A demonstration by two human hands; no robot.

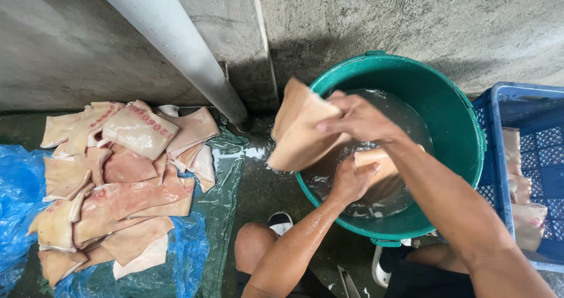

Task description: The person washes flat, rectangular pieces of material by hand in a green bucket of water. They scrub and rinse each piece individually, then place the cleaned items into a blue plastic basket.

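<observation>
My right hand grips a large pale slab of pork skin, lifted over the left rim of a green bucket of murky water. My left hand holds a second, smaller piece of skin just above the water inside the bucket. Both forearms are wet and cross over the bucket's near side.
A pile of stamped pork skin pieces lies on blue plastic sheeting at left. A blue crate with more skins stands at right. A grey pipe slants down the concrete wall. My knees and sandalled feet are below.
</observation>
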